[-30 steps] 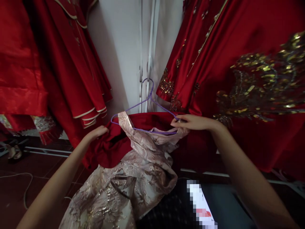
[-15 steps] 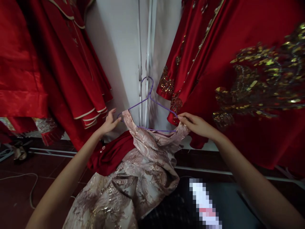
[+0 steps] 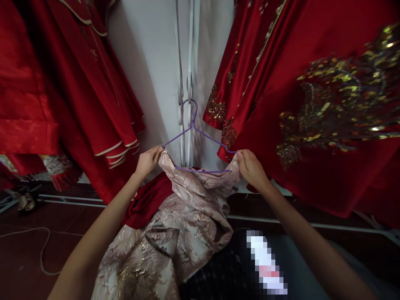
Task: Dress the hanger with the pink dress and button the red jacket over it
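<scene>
A pale pink dress (image 3: pixel 200 196) with a metallic gold pattern hangs by its straps on a purple wire hanger (image 3: pixel 193 123). My left hand (image 3: pixel 149 161) pinches the left strap at the hanger's left end. At the opposite end, my right hand (image 3: pixel 250 166) is closed on the right strap. The hanger's hook reaches up to the metal strips on the wall. Below, the skirt falls in crumpled folds toward me, and a dark red cloth (image 3: pixel 148 204) lies against the dress's left side.
Red garments with cream trim (image 3: pixel 103 104) hang at left. On the right hang red garments (image 3: pixel 312 175) with gold sequins. Metal strips (image 3: pixel 190 54) run up the pale wall. Low white rails (image 3: pixel 296 225), a thin cable (image 3: pixel 42 250) and shoes (image 3: pixel 26 201) are near the dark floor.
My left hand has moved in from beside the hanger and closed on the left strap. My right hand stays at the right strap, its fingers now curled round it.
</scene>
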Action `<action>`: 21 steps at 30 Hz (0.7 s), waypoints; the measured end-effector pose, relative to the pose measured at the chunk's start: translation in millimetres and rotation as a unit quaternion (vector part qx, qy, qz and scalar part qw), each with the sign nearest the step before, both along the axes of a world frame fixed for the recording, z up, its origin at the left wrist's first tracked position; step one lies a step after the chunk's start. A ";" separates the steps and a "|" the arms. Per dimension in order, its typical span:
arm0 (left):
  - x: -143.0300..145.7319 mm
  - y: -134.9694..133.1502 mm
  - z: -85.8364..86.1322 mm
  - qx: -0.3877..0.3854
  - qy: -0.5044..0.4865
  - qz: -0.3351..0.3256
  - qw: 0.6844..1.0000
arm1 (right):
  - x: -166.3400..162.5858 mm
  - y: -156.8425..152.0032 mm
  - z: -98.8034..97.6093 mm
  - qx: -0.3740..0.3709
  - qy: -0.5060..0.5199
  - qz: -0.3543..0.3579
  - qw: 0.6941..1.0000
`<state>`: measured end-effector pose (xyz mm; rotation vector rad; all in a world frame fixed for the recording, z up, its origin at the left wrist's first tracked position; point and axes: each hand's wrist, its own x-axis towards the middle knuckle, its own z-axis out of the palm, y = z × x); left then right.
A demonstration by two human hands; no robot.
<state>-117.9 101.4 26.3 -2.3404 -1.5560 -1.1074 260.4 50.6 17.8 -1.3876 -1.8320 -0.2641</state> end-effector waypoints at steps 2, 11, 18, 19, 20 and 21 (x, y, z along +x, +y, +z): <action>0.3 -1.9 -1.7 -0.011 -0.022 0.019 1.000 | 0.2 4.3 -5.0 0.008 0.014 -0.021 1.000; -1.8 -12.5 -13.5 0.040 -0.020 0.101 0.994 | -2.4 15.5 -17.9 0.026 0.108 -0.059 0.992; -4.2 -19.0 -35.9 0.001 -0.026 0.268 0.963 | -4.4 19.6 -27.1 0.049 0.174 -0.086 0.980; -3.8 -20.0 -37.7 -0.015 -0.025 0.275 0.961 | -5.7 20.7 -30.5 0.051 0.187 -0.092 0.977; -3.2 -21.4 -39.7 -0.033 -0.022 0.278 0.960 | -7.9 21.5 -34.7 0.045 0.200 -0.095 0.974; -2.5 -23.4 -42.4 -0.050 -0.018 0.275 0.960 | -10.9 22.1 -39.5 0.031 0.212 -0.097 0.972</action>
